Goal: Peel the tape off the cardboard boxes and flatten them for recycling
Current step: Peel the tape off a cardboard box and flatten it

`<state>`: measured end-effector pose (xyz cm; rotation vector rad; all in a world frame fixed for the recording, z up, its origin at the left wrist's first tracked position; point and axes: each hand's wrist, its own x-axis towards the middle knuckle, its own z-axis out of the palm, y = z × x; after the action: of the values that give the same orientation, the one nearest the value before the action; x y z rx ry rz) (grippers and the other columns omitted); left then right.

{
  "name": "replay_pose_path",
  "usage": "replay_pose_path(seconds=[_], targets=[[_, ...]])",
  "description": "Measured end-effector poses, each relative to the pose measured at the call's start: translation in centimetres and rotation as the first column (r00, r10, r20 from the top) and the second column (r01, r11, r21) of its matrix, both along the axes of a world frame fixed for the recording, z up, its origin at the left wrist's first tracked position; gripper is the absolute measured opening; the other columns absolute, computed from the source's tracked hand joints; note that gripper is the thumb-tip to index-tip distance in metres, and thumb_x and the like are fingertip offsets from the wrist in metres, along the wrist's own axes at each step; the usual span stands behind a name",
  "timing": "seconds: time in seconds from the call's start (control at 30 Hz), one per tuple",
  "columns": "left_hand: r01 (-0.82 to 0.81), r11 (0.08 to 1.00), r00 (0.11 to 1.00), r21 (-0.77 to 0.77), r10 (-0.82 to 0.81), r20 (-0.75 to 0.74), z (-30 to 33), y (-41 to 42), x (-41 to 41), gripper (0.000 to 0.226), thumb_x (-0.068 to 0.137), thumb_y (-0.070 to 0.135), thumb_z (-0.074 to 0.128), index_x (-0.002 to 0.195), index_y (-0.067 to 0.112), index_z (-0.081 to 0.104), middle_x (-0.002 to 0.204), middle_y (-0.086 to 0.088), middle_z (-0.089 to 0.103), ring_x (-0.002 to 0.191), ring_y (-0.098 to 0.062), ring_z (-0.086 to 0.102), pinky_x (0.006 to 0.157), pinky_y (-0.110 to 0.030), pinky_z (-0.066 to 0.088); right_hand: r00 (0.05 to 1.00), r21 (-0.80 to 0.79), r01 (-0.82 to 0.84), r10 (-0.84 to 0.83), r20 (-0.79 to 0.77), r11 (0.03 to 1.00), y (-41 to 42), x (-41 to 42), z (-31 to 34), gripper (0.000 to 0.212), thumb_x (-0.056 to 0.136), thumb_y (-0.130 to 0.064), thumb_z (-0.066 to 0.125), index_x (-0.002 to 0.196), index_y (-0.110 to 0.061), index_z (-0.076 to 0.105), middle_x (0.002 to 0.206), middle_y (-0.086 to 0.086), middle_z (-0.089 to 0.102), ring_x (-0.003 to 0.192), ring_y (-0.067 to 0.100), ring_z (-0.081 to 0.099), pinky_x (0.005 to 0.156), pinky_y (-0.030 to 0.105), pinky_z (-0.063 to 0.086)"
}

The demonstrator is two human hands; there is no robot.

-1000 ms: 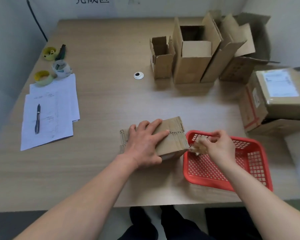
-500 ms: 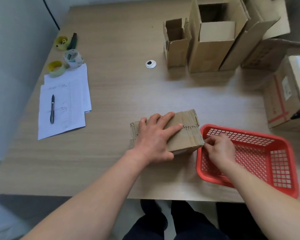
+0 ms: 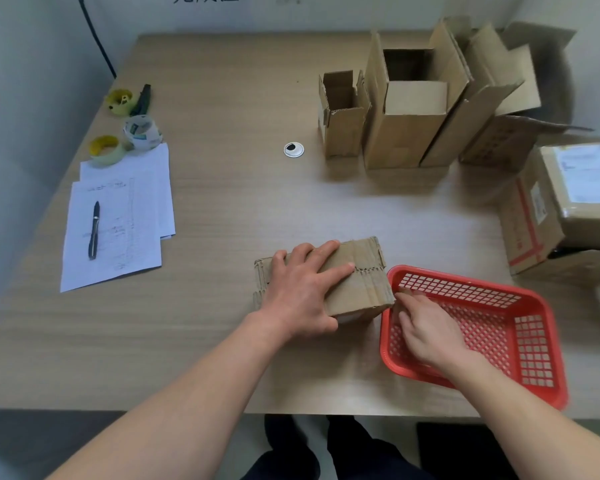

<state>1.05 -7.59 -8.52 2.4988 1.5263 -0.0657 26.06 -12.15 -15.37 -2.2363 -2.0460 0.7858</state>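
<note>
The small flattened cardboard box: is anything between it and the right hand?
Nothing visible. The right hand reaches over the near-left corner of the red plastic basket, fingertips at the small flattened cardboard box's right edge.

We see plain brown cardboard on the small box [image 3: 354, 278], its edges showing a wavy corrugated pattern. The basket [image 3: 534, 344] is bright red with a square lattice of holes. The table [image 3: 222, 188] is pale beige with fine wood grain. We note white papers [image 3: 118, 220] under a black pen [image 3: 94, 230], two yellow tape rolls [image 3: 106, 150], and a tan parcel [image 3: 541, 216] crossed by red tape with a white label.
</note>
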Motion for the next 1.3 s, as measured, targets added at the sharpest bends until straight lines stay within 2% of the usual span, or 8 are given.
replay_pose_path(seconds=[0.13, 0.33, 0.43, 0.57, 0.77, 0.93, 1.13, 1.3], targets=[[0.006, 1.000, 1.000, -0.005, -0.006, 0.007, 0.1, 0.0, -0.1, 0.093, 0.062, 0.057, 0.068, 0.146, 0.050, 0.030, 0.163, 0.009, 0.011, 0.139, -0.026, 0.021, 0.110, -0.053, 0.020, 0.985, -0.061, 0.163, -0.165, -0.040, 0.985, 0.5, 0.1, 0.5, 0.045, 0.097, -0.017, 0.047, 0.141, -0.014, 0.036, 0.123, 0.021, 0.064, 0.110, 0.043, 0.061, 0.088, 0.043, 0.045], [0.000, 1.000, 1.000, -0.015, 0.000, 0.011, 0.2, 0.0, -0.1, 0.094, 0.063, 0.056, 0.069, 0.147, 0.050, 0.029, 0.163, 0.009, 0.011, 0.140, -0.026, 0.020, 0.110, -0.052, 0.018, 0.866, -0.062, 0.453, -0.456, -0.205, 0.889, 1.3, 0.5, 0.4, 0.024, 0.084, -0.007, 0.060, 0.093, -0.023, 0.076, 0.096, 0.003, 0.076, 0.099, 0.027, 0.069, 0.091, 0.037, 0.051], [0.001, 1.000, 1.000, -0.004, -0.001, 0.007, -0.1, 0.0, -0.2, 0.094, 0.063, 0.057, 0.069, 0.147, 0.050, 0.029, 0.163, 0.009, 0.011, 0.140, -0.025, 0.020, 0.110, -0.052, 0.019, 0.798, -0.066, 0.542, -0.537, -0.275, 0.838, 1.1, 0.4, 0.2, 0.018, 0.077, -0.010, 0.065, 0.075, -0.027, 0.072, 0.082, -0.003, 0.075, 0.086, 0.024, 0.071, 0.087, 0.043, 0.055], [0.009, 1.000, 1.000, -0.013, -0.009, -0.004, -0.1, 0.1, -0.2, 0.094, 0.063, 0.058, 0.068, 0.148, 0.049, 0.028, 0.163, 0.008, 0.011, 0.140, -0.025, 0.021, 0.110, -0.053, 0.020, 0.672, -0.034, 0.675, -0.634, -0.383, 0.737, 1.3, 1.7, -1.8, 0.029, 0.069, -0.017, 0.064, 0.086, -0.037, 0.053, 0.080, -0.003, 0.071, 0.081, 0.026, 0.071, 0.083, 0.049, 0.056], [0.036, 0.999, 0.999, 0.018, -0.036, -0.029, 0.2, 0.1, -0.7, 0.098, 0.068, 0.061, 0.071, 0.151, 0.041, 0.024, 0.165, 0.003, 0.004, 0.147, -0.029, 0.012, 0.114, -0.054, 0.017, 0.778, 0.267, 0.603, -0.480, -0.406, 0.752, 1.4, -2.6, 4.7, 0.007, 0.085, -0.011, 0.064, 0.084, -0.017, 0.063, 0.083, 0.000, 0.067, 0.082, 0.025, 0.059, 0.076, 0.035, 0.042], [-0.197, 0.961, 0.980, 0.192, 0.186, 0.074, 0.8, -0.8, -3.5, 0.109, 0.053, 0.082, 0.072, 0.143, 0.028, 0.045, 0.160, -0.004, 0.027, 0.142, -0.033, 0.029, 0.105, -0.054, 0.035, 0.665, 0.079, 0.552, -0.381, -0.642, 0.830, 3.4, -6.8, 6.7, 0.026, 0.081, -0.044, 0.056, 0.076, -0.024, 0.072, 0.075, -0.006, 0.071, 0.081, 0.025, 0.069, 0.074, 0.051, 0.058], [-0.673, 0.723, 0.641, -0.156, 0.676, 0.365, 0.3, -2.9, -10.2, 0.088, 0.070, 0.066, 0.077, 0.140, 0.020, 0.048, 0.152, -0.001, 0.028, 0.134, -0.022, 0.039, 0.103, -0.038, 0.044, 0.537, -0.084, 0.474, -0.364, -0.761, 0.876, 5.0, -11.6, 7.4, 0.031, 0.086, -0.034, 0.058, 0.068, -0.011, 0.068, 0.080, 0.006, 0.071, 0.087, 0.033, 0.069, 0.066, 0.050, 0.059], [-0.725, 0.549, 0.244, -0.416, 0.770, 0.590, 0.7, -4.7, -14.1, 0.038, 0.086, 0.047, 0.073, 0.076, 0.011, 0.068, 0.124, 0.002, 0.053, 0.118, -0.013, 0.051, 0.091, -0.021, 0.034, 0.333, -0.292, 0.388, -0.428, -0.840, 0.874, 6.1, -15.7, 8.2, 0.031, 0.081, -0.009, 0.054, 0.051, -0.009, 0.047, 0.086, 0.018, 0.057, 0.079, 0.025, 0.050, 0.060, 0.034, 0.038]])
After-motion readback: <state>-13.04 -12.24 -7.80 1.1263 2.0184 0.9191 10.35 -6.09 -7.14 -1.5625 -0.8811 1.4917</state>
